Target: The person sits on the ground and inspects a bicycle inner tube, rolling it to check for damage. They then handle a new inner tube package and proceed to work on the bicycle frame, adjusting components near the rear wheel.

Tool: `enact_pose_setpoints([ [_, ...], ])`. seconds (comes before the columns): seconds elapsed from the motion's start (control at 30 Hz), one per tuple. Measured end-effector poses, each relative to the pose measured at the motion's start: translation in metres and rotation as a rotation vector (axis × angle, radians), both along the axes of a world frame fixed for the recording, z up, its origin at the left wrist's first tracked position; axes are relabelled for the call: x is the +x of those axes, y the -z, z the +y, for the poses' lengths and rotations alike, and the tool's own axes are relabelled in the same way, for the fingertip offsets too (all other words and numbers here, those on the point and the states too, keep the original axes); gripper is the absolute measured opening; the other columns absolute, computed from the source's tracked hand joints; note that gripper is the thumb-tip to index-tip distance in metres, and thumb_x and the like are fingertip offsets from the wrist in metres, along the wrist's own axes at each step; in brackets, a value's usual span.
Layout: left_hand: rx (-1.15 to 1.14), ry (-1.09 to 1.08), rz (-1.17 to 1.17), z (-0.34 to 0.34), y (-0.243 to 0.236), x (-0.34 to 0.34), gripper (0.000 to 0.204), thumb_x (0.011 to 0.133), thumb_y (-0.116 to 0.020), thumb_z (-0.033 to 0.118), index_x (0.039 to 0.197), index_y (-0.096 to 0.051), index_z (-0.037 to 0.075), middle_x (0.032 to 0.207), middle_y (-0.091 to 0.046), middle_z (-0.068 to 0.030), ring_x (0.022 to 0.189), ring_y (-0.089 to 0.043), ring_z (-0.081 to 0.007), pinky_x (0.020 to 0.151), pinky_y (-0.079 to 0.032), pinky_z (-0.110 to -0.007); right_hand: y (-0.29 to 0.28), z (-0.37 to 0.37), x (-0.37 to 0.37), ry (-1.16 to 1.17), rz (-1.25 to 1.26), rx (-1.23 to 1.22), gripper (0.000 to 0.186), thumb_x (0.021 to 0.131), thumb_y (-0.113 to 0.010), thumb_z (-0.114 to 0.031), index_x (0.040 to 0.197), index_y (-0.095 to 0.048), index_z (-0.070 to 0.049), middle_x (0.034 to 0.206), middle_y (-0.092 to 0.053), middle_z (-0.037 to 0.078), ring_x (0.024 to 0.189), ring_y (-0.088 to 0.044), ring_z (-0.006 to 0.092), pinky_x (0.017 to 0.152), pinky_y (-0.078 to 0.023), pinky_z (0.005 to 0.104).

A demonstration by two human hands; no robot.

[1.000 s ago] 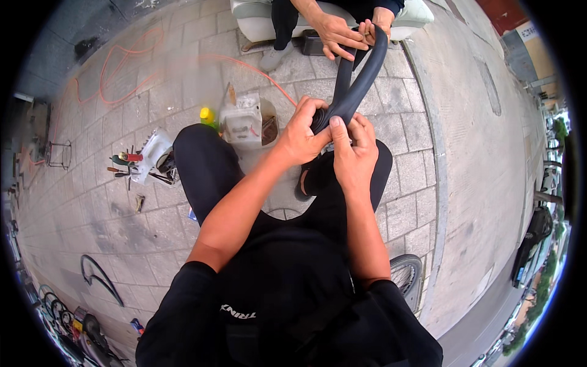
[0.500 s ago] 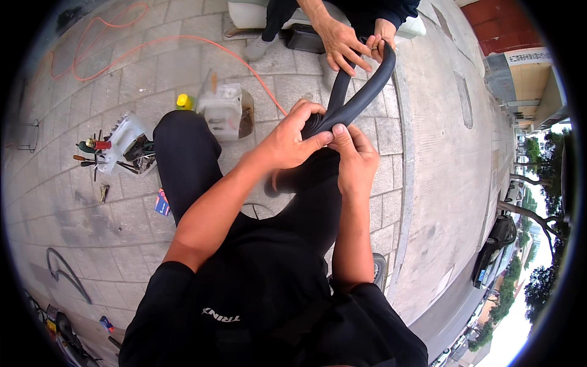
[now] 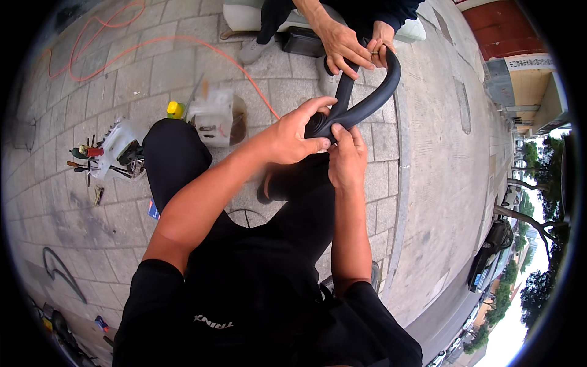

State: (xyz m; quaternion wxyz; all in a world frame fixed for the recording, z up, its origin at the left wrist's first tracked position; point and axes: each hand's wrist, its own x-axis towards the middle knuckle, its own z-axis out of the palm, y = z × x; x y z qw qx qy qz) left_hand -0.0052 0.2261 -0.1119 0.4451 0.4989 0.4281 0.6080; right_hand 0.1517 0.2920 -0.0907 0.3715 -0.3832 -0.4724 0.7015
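A black rubber inner tube [image 3: 376, 95] stretches in a loop between me and another person. My left hand [image 3: 287, 134] is closed around its near, bunched end, thumb below and fingers over the top. Pressed to the underside of the same end, my right hand [image 3: 348, 159] pinches the rubber between thumb and fingers, close beside my left thumb. Across from me, the other person's hands [image 3: 347, 44] hold the far end of the loop. What lies under my fingertips is hidden.
To the left stand a clear plastic container [image 3: 229, 119], a yellow-topped bottle [image 3: 175, 110] and a whitish tray of tools [image 3: 119, 156]. An orange hose [image 3: 165, 38] crosses the paving. A black loop of tubing [image 3: 67, 278] lies at lower left.
My right hand has shifted slightly down and left along the tube. The loop's right side now bows in a rounder curve. Both my hands keep hold, as do the other person's.
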Motion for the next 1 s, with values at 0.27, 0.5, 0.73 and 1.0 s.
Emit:
enact_pose_setpoints([
  [0.27,-0.123,0.187,-0.109,0.023,-0.014,-0.028,0.091,0.083,-0.072,-0.002,0.161,-0.026,-0.001,0.132,-0.052,-0.0152,0.124,-0.053,-0.0208,0.106,-0.046,-0.035,0.006,0.013,-0.004,-0.125,0.159,0.032,0.04,0.1,-0.069,-0.011,0.135,-0.055,0.001,0.122,-0.066,0.009,0.104,-0.063,0.0145,0.088,-0.053,0.031],
  [0.5,-0.066,0.092,-0.025,0.018,-0.004,-0.018,0.087,0.083,-0.069,-0.004,0.16,-0.028,0.001,0.129,-0.052,-0.0121,0.126,-0.052,-0.0196,0.111,-0.041,-0.036,0.008,0.004,-0.014,-0.106,0.2,-0.117,0.045,0.105,-0.06,-0.019,0.142,-0.051,0.005,0.132,-0.064,0.014,0.118,-0.065,0.0224,0.102,-0.053,0.0376],
  [0.73,0.006,0.066,0.012,0.018,-0.006,-0.017,0.085,0.083,-0.064,-0.007,0.16,-0.029,0.002,0.129,-0.052,-0.0114,0.125,-0.051,-0.0192,0.112,-0.04,-0.036,0.017,0.004,-0.01,-0.124,0.155,-0.127,0.046,0.105,-0.058,-0.025,0.14,-0.053,0.005,0.127,-0.066,0.013,0.114,-0.067,0.022,0.102,-0.053,0.0368],
  [1.0,-0.003,0.088,0.018,0.017,-0.001,-0.019,0.086,0.083,-0.065,-0.003,0.16,-0.027,0.002,0.134,-0.051,-0.0142,0.13,-0.05,-0.0224,0.117,-0.036,-0.04,0.01,-0.002,-0.02,-0.077,0.201,-0.151,0.049,0.102,-0.061,-0.023,0.14,-0.053,0.006,0.127,-0.066,0.013,0.115,-0.066,0.0218,0.103,-0.052,0.0373],
])
